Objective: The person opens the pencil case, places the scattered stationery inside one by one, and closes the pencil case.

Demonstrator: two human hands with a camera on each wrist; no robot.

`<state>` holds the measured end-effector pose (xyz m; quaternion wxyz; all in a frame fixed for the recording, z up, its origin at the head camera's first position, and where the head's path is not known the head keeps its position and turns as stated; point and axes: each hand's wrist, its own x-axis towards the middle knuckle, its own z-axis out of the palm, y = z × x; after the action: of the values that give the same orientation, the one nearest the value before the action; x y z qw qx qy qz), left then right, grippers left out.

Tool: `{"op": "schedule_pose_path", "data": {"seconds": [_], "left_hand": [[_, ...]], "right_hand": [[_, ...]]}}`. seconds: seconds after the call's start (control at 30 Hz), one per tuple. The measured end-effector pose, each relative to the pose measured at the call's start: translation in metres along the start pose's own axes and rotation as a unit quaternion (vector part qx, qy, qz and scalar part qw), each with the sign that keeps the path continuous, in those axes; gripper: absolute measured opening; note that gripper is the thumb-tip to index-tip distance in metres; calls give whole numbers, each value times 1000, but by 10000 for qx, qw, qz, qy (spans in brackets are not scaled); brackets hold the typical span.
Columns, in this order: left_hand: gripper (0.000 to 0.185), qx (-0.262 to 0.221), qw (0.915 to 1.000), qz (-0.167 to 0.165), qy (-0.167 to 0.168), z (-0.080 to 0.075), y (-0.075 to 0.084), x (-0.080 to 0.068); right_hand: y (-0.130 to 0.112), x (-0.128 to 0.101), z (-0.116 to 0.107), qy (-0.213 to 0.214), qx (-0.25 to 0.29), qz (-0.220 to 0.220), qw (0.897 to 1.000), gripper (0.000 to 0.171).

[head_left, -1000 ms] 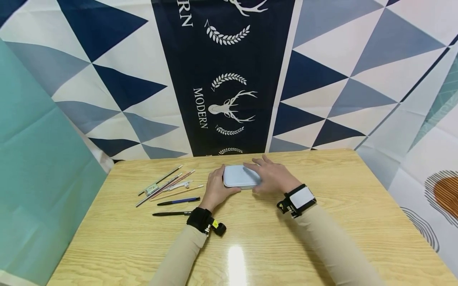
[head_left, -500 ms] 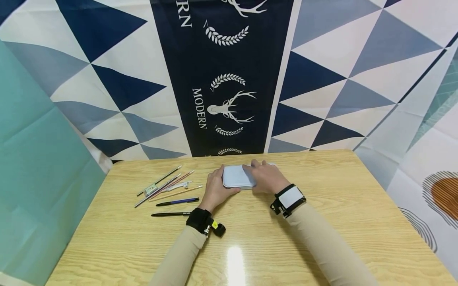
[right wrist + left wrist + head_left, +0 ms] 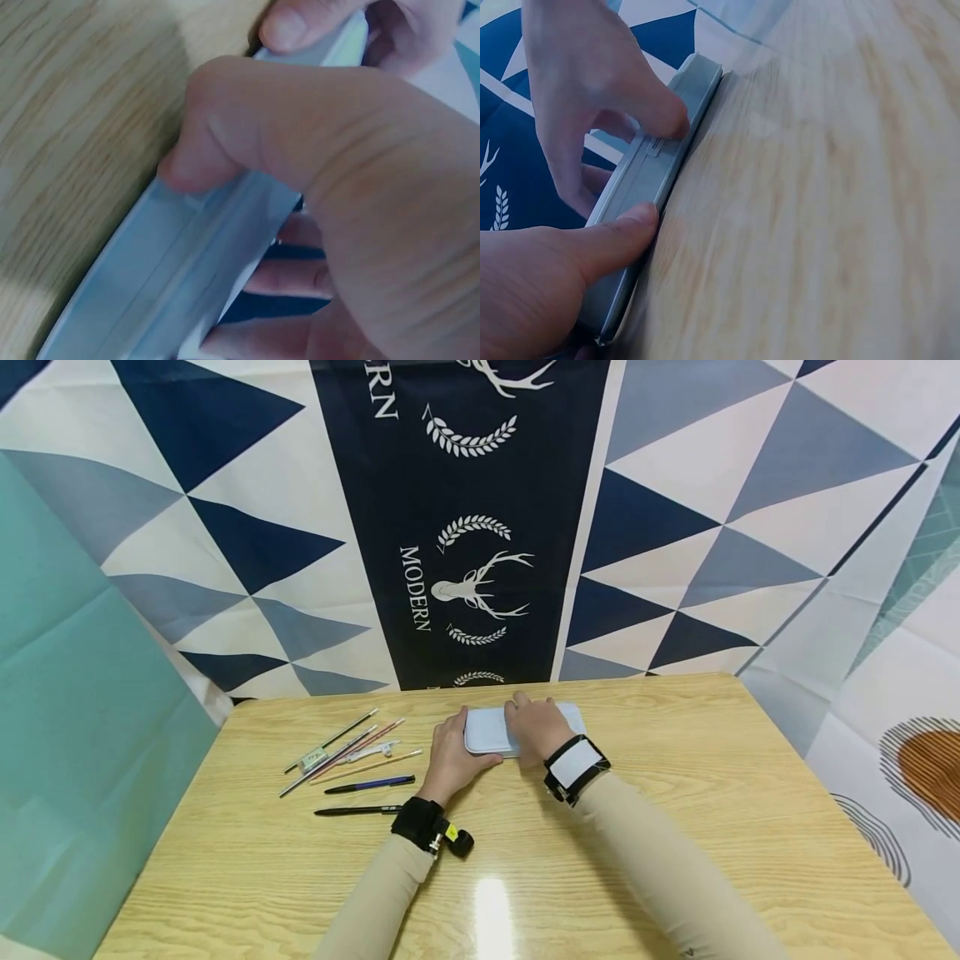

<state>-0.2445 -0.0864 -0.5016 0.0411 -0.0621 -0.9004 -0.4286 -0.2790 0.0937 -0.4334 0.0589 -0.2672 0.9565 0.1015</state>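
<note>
The wooden table [image 3: 675,827] carries a flat, pale blue tin case [image 3: 489,732] toward its far edge, near the patterned backdrop. The case lies flat with its long axis running left to right across the person's front, so each hand meets a different part of it. A loose row of pens and pencils [image 3: 352,760] lies well apart to the left.

The left hand [image 3: 450,758] grips the case's left end, fingers curled round it and the thumb [image 3: 622,236] pressed along the near long edge. The right hand [image 3: 534,728] arches over the middle of the case from above: its thumb tip [image 3: 671,120] presses the seam of the near edge, close to what looks like a small catch, while the fingers curl over the far side. Both hands are clamped on the case; the right sits nearer the catch, the left steadies the end.
</note>
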Motion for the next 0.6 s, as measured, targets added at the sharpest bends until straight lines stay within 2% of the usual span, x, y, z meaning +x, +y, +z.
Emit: {"op": "schedule_pose_path", "data": {"seconds": [0.2,0.4,0.5,0.6], "left_hand": [[107,70,9999,64,31,-1,1,1],[106,137,9999,-4,41,-2,2,1],[106,212,9998,15,43,-3,1,1],[105,259,9997,35,29,-3,1,1]], "right_hand": [[-20,-1,-7,-210,-292,588,9976,78],[-32,1,-4,148,-490,1123,9924,59],[-35,3,-2,198,-511,1246,9907,59],[-37,4,-2,89,-524,1304,9900,67]]}}
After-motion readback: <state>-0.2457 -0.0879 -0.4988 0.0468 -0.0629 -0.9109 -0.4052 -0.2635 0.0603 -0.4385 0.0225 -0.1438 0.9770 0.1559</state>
